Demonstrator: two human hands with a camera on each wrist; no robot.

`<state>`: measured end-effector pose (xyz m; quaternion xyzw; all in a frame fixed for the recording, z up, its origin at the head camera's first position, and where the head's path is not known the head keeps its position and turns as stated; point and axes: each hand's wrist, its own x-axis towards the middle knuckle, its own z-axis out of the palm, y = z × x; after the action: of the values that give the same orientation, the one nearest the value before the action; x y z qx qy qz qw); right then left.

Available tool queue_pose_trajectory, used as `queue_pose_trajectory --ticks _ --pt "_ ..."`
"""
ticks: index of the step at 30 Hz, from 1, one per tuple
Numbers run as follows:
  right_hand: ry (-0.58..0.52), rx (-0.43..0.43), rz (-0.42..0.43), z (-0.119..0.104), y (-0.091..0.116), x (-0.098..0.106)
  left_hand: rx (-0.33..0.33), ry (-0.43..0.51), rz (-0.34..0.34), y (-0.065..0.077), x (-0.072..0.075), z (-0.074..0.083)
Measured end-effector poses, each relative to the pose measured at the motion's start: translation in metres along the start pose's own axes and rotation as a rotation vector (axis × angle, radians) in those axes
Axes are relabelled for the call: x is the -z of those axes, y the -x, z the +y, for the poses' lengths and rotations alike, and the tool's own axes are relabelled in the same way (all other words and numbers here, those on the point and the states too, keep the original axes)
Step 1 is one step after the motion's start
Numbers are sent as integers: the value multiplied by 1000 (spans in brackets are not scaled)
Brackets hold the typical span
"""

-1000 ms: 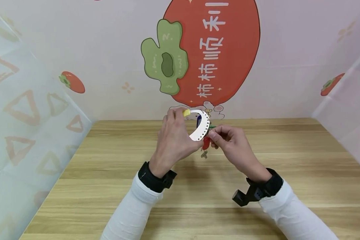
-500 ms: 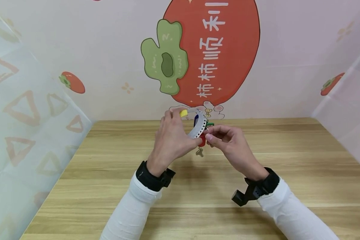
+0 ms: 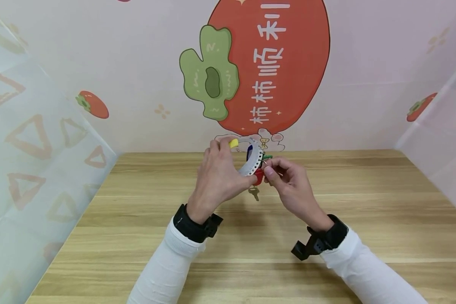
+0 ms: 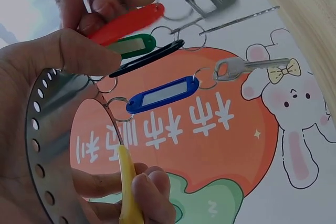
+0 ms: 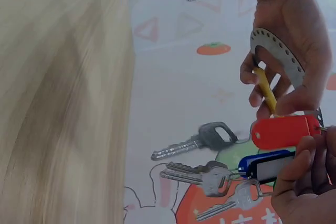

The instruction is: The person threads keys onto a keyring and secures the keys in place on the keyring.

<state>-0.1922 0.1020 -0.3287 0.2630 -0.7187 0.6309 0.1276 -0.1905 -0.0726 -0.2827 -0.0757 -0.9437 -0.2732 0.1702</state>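
My left hand [image 3: 218, 177] grips a curved metal key holder [image 3: 256, 159] with holes along its rim and a yellow end piece [image 4: 127, 182], held up above the table. Beside it, my right hand [image 3: 294, 185] pinches the small ring at the end of a red key tag [image 5: 283, 132]. A key [image 3: 254, 193] dangles below. From the holder also hang a green tag [image 4: 137, 45], a black-edged tag [image 4: 149, 57] and a blue tag [image 4: 164, 95], with keys on their rings. Fingers hide where the red tag's ring meets the rim.
The wooden table [image 3: 144, 253] spreads beneath both hands, its far edge against a printed backdrop [image 3: 144, 63]. Another printed sheet [image 3: 34, 147] stands along the left side. Each wrist wears a black camera band [image 3: 191, 223].
The key holder has tilted, showing its rim more edge-on, and shifted slightly left. The key below swings a little. My right hand keeps its pinch beside the rim.
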Motion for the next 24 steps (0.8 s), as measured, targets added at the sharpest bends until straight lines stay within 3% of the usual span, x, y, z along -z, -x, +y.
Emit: queue_pose_trajectory --ticks 4,9,15,24 --pt "4 39 37 -1 2 -3 -9 2 -2 0 0 1" --pt "-75 -8 90 -5 3 -6 -12 11 6 0 -1 1" --pt "-169 -36 92 -6 4 -9 -5 0 8 1 -2 3" --pt "124 102 42 -2 2 -6 -45 -31 48 2 -5 3"
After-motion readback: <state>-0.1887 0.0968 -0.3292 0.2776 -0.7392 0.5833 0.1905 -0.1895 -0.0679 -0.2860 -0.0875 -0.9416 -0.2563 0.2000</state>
